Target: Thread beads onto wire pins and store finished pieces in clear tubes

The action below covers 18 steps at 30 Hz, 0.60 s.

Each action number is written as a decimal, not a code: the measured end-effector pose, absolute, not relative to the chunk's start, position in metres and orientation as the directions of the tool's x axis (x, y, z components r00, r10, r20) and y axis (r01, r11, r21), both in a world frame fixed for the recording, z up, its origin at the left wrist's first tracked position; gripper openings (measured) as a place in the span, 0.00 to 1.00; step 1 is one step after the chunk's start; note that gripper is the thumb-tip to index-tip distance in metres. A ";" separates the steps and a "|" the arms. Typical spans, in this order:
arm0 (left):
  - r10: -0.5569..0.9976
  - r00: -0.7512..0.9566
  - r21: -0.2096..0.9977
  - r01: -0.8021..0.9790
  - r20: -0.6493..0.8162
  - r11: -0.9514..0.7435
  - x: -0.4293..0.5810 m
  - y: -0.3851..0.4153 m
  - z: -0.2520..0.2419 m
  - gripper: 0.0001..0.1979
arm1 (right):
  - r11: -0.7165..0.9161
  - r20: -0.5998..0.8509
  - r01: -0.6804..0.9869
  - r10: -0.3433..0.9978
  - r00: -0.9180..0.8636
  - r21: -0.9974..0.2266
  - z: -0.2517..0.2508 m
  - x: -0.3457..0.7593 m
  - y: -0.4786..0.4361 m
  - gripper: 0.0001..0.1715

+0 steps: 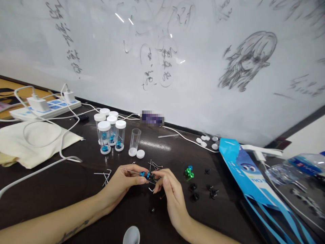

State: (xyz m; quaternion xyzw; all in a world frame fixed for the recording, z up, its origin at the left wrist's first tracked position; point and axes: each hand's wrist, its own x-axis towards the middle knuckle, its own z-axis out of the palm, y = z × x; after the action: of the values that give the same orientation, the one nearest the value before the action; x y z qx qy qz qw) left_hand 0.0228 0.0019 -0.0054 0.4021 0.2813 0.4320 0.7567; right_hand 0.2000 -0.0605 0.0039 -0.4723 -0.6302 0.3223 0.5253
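My left hand (129, 177) pinches a small blue metal part (144, 174) between thumb and fingers, and a thin metal rod runs back across that hand. At its right end the blue part meets a small black piece (151, 176), which the fingertips of my right hand (169, 188) grip. Whether the two pieces are joined, I cannot tell. Thin bent metal rods, like hex keys (106, 177), lie left of my left hand. More thin rods (155, 165) lie behind the fingers. A small black part (152, 210) rests on the table in front.
Several capped clear tubes (104, 139) with blue parts stand behind my left hand, near an uncapped tube (135, 140) and a white cap (140, 154). Green parts (189, 173) and black parts (195, 196) lie right, before a blue package (241, 169). A power strip (48, 110) sits back left.
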 end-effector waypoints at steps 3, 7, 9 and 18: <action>0.881 0.465 0.854 -0.422 -0.085 0.305 0.023 0.002 -0.005 0.12 | 0.343 0.356 0.237 0.934 0.016 -0.909 0.004 0.200 -0.061 0.19; 0.880 0.468 0.853 -0.423 -0.082 0.305 0.023 0.001 -0.004 0.12 | 0.343 0.355 0.267 0.935 -0.006 -0.901 0.004 0.200 -0.060 0.20; 0.883 0.462 0.853 -0.425 -0.084 0.303 0.022 0.001 -0.004 0.12 | 0.340 0.352 0.256 0.936 0.003 -0.905 0.004 0.200 -0.061 0.19; 0.882 0.463 0.854 -0.418 -0.093 0.309 0.022 0.000 -0.004 0.12 | 0.340 0.355 0.273 0.935 0.003 -0.900 0.005 0.199 -0.061 0.20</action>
State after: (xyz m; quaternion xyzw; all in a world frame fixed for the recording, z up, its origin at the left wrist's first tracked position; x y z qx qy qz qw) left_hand 0.0218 0.0000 -0.0037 0.4007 0.2895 0.4300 0.7554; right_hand 0.1993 -0.0614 0.0049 -0.4788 -0.6307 0.3172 0.5219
